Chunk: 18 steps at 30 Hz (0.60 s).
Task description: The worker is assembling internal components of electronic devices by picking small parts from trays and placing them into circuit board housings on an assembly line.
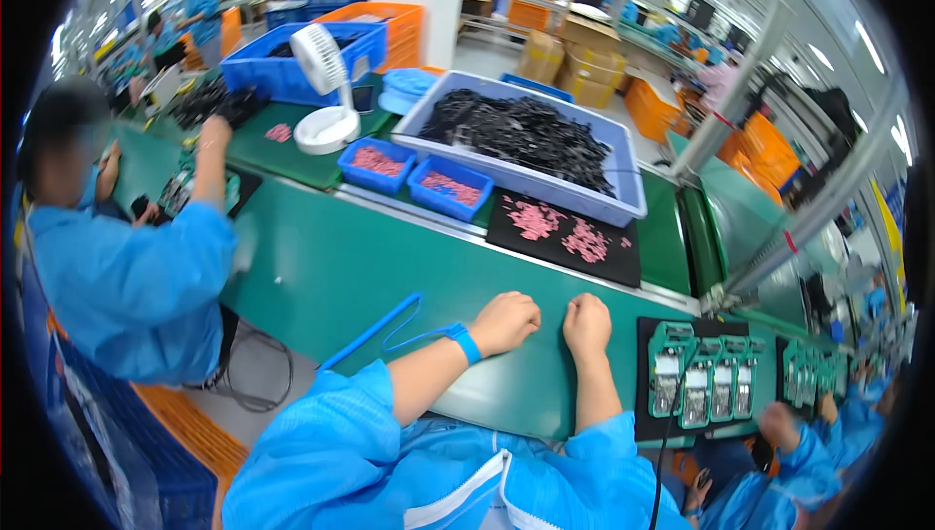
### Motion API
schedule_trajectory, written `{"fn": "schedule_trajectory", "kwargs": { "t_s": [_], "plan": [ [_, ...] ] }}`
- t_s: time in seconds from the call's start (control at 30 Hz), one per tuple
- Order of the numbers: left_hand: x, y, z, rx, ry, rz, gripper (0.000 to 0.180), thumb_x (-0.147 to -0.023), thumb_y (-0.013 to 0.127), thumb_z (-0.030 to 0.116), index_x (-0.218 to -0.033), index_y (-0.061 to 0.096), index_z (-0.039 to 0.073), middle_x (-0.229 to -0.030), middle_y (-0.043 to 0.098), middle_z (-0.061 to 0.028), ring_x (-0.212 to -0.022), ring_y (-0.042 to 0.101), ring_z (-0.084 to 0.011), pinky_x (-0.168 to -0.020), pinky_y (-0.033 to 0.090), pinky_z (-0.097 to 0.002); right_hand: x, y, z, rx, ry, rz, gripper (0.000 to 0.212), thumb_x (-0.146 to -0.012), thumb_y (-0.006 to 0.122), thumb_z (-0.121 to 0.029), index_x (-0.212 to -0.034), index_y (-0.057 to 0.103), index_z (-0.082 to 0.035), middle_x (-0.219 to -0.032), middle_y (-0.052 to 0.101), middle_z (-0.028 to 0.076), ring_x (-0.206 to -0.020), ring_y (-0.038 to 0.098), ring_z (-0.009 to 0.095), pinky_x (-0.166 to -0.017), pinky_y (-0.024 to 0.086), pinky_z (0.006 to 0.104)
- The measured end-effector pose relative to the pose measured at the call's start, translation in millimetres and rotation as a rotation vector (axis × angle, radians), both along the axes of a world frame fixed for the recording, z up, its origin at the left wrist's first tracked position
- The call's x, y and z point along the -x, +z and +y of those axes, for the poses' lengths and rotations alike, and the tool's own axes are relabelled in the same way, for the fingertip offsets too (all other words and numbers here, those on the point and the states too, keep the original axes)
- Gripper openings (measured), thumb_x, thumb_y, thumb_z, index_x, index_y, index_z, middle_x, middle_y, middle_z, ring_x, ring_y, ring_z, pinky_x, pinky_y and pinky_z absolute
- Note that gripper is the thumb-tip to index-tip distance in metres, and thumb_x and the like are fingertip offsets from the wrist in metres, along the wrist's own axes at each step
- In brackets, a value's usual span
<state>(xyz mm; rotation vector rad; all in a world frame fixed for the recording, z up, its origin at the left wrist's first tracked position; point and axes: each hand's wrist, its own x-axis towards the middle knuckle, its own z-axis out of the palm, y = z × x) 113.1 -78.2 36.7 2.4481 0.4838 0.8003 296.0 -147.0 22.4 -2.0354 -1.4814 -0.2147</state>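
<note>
My left hand point(506, 322) rests on the green work surface point(321, 247), its fingers curled into a loose fist. A blue wrist strap point(464, 343) with a thin blue cord circles that wrist. A short gap away, my right hand point(587, 323) is also curled closed on the surface. Nothing shows in either hand, though the undersides of the fingers are hidden. Beyond them lies a black mat point(506, 234) with two loose piles of small pink pieces point(586, 241). To the right, several green fixtures point(694, 392) holding metallic parts stand on another black mat point(651, 423).
A large pale-blue bin point(631, 184) full of black parts stands behind the mat. Two small blue trays point(414, 189) hold pink pieces, near a white fan point(326, 129). A co-worker point(127, 267) works at left; another person's hand point(779, 426) shows at lower right.
</note>
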Motion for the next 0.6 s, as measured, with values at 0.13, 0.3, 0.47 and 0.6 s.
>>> {"fn": "schedule_trajectory", "kwargs": {
  "t_s": [0.13,0.3,0.47,0.6],
  "plan": [
    [-8,2,21,-0.028,0.034,0.039,0.004,-0.074,0.064,0.011,-0.072,0.063,0.007,-0.076,0.061,-0.01,-0.081,0.058,-0.0299,-0.074,0.047,-0.0401,-4,8,23,0.017,0.018,0.001,0.008,-0.078,0.059,-0.01,-0.079,0.062,-0.003,-0.08,0.063,0.019,-0.079,0.061,0.037,-0.074,0.048,0.0462],
    [-6,10,23,0.021,0.084,0.086,0.004,-0.074,0.066,0.01,-0.073,0.064,0.006,-0.077,0.061,-0.0099,-0.08,0.058,-0.0299,-0.074,0.046,-0.0403,-1,14,26,0.077,0.027,0.048,0.008,-0.078,0.059,-0.009,-0.078,0.06,-0.001,-0.079,0.063,0.018,-0.079,0.061,0.035,-0.075,0.048,0.045],
    [-6,24,27,0.093,0.119,0.052,0.006,-0.075,0.067,0.01,-0.075,0.064,0.006,-0.077,0.062,-0.0101,-0.079,0.059,-0.0293,-0.072,0.047,-0.0392,-9,20,31,0.077,-0.007,0.053,0.009,-0.075,0.06,-0.01,-0.072,0.062,-0.002,-0.077,0.064,0.018,-0.075,0.062,0.036,-0.071,0.05,0.0459],
    [20,34,19,0.106,0.271,-0.09,0.005,-0.072,0.068,0.007,-0.075,0.064,0.005,-0.08,0.065,-0.0119,-0.078,0.063,-0.0298,-0.071,0.05,-0.0385,-14,8,32,0.058,0.004,0.057,0.01,-0.073,0.059,-0.01,-0.07,0.062,-0.001,-0.076,0.064,0.02,-0.072,0.063,0.037,-0.068,0.052,0.0465]
  ]
}}
